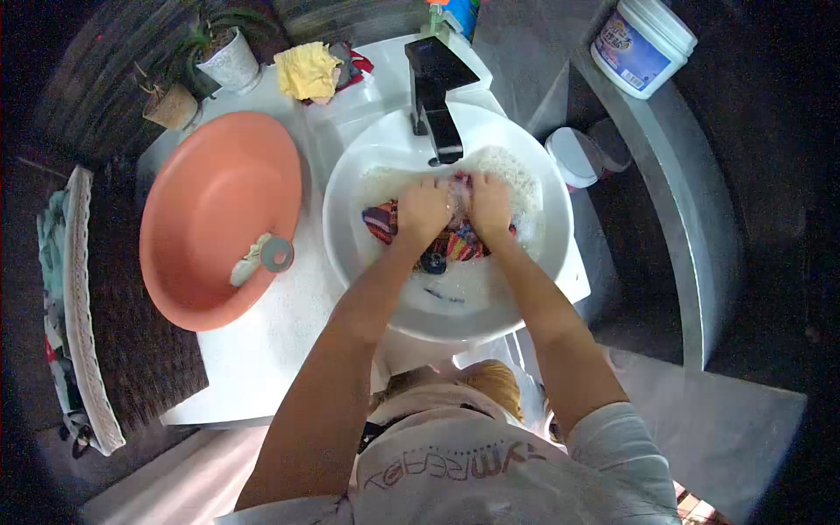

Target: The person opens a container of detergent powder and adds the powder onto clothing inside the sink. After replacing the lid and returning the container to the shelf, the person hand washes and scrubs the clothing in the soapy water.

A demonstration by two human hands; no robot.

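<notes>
Both of my hands are down in the white sink, under the black faucet. A multicoloured patterned cloth lies wet in sudsy water there. My left hand is closed on the cloth's left part. Close beside it, my right hand grips the right part, with a bunched piece of fabric between the two. Foam floats around the back and right of the basin. Most fingertips are hidden in the cloth.
Left of the sink stands an orange basin with a pale cloth and a grey round piece at its rim. Behind are a yellow cloth and potted plants. A white tub sits on the right shelf, with jars lower down.
</notes>
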